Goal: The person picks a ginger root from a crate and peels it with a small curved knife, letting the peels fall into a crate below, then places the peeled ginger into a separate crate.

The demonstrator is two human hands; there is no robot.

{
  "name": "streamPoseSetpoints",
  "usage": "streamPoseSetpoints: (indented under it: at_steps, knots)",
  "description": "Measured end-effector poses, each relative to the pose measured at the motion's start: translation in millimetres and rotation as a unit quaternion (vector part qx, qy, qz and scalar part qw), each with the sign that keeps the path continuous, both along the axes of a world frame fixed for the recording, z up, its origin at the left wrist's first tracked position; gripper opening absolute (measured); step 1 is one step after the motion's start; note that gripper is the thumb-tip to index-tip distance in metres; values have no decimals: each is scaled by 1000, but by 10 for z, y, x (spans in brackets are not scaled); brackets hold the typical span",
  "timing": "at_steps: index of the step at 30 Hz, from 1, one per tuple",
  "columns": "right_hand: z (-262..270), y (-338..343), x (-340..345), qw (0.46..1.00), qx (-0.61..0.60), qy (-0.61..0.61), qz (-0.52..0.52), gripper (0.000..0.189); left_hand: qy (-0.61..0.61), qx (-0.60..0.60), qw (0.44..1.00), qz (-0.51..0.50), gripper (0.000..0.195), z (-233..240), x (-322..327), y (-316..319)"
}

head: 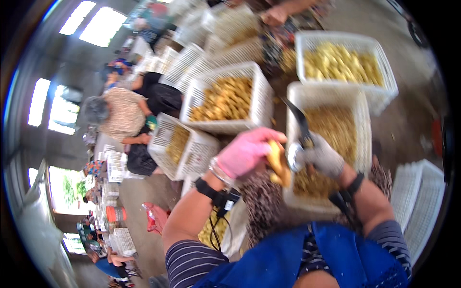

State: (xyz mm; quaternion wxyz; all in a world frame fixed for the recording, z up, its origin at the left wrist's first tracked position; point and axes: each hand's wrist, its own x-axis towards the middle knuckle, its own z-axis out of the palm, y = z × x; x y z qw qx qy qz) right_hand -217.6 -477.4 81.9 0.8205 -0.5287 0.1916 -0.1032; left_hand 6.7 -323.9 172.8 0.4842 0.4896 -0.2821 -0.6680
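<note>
My left hand (246,153), in a pink glove, holds a yellow-brown piece of ginger root (276,160) upright by its upper part. Close to its right is my right hand (320,155), in a grey-white glove. It grips a curved dark-bladed knife (299,117) that points up and away, along with a shiny rounded metal tool (295,157), perhaps a spoon. The metal bowl lies right against the ginger; whether they touch cannot be told. Below both hands stands a white plastic crate (364,144) with brown peelings or scraps (331,124) inside.
A white crate (264,93) ahead holds unpeeled ginger (225,99); another (387,84) at upper right holds paler, peeled pieces (342,63). Stacked crates (414,194) stand at right. A seated co-worker (122,113) sits to the left by a crate of scraps (178,144).
</note>
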Motion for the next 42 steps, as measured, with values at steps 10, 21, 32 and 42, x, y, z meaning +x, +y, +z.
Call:
streamPoseSetpoints:
  at_steps: [10,21,32,42]
  knots:
    - [-82,-145,-263,997,43,33,-49,40,119,-134,959,219,50,-975,-723,-299]
    - [-166,-441,-458,957,-84,162,-226,42,142,40,969,197,52,-1363,-876,-280]
    - [-304,-300,-274,911,-315,180,-198,47,238,43,967,86,71,-1375,-879,-112]
    - [-243,-187,-301,896,-363,205,-152,44,118,65,990,50,68,-1390,-998,-208]
